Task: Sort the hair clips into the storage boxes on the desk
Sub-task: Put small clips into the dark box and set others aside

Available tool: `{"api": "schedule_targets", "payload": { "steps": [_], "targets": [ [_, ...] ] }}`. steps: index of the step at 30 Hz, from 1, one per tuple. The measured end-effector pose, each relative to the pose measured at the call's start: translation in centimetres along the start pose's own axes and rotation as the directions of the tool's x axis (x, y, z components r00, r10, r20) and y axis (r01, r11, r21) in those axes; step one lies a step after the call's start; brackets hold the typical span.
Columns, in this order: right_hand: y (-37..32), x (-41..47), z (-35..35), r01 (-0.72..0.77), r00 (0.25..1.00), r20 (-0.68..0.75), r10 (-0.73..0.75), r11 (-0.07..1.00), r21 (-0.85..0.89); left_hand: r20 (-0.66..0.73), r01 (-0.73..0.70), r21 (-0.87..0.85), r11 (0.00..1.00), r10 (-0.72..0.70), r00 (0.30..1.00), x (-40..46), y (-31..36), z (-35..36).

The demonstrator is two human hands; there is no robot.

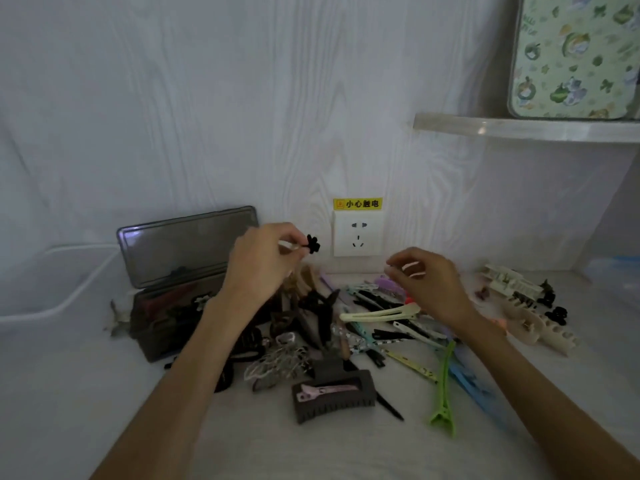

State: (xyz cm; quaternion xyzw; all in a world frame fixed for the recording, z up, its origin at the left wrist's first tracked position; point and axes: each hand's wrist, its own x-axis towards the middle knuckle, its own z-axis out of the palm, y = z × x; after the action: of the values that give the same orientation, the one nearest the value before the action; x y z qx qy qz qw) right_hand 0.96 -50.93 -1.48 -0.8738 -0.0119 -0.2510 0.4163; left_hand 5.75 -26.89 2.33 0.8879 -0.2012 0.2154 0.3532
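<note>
Left hand (265, 258) raised above the pile, thumb and fingertips pinching a small black flower-shaped clip (312, 243); clip held in the air in front of the wall socket (358, 234), just left of it in view; yellow warning sticker (358, 204) right above the socket.

Right hand (427, 280) raised above the right part of the pile, fingers curled with thumb and forefinger tips close together; blurred there, possibly pinching something tiny, cannot tell if it holds anything.

Grey translucent storage box (152, 332) on the desk (277, 445) at left, lid (187, 245) open and standing upright against the wall; dark clips already inside, exact kinds not readable.

Main pile of hair clips (346, 327) lies between the two forearms on the desk; dark grey claw clip (332, 393) nearest the camera with a pink duckbill clip (327, 390) lying in it; green duckbill clip (444, 386) at right of the pile, blue clip (474, 386) just beside it; cream long clip (381, 313) under the right hand; white openwork claw clip (273, 363) left of centre.

Separate group at far right: white claw clip (512, 282), beige claw clip (533, 323), small black clips (554, 311) near them.

White cable (83, 278) along the wall at left; clear shelf (526, 129) upper right with a floral-patterned tin (575, 53) standing on it.
</note>
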Motion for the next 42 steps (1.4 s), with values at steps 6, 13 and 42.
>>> {"api": "schedule_targets", "payload": {
  "steps": [6,13,42],
  "targets": [
    [-8.7,0.3,8.4,0.159,0.958,0.205,-0.199,0.968,0.194,-0.032,0.242,0.227,0.944,-0.241,0.970,-3.3,-5.5,-6.3],
    [-10.8,-0.2,11.2,0.219,0.937,0.258,-0.235,0.972,0.090,-0.097,0.321,0.285,0.903,-0.306,0.947,-4.4,-6.3,-7.8],
    [9.3,0.0,-7.6,-0.203,0.948,0.074,0.311,0.766,-0.610,0.349,-0.120,0.044,0.992,0.097,0.932,2.1,11.2,22.2]
  ]
}}
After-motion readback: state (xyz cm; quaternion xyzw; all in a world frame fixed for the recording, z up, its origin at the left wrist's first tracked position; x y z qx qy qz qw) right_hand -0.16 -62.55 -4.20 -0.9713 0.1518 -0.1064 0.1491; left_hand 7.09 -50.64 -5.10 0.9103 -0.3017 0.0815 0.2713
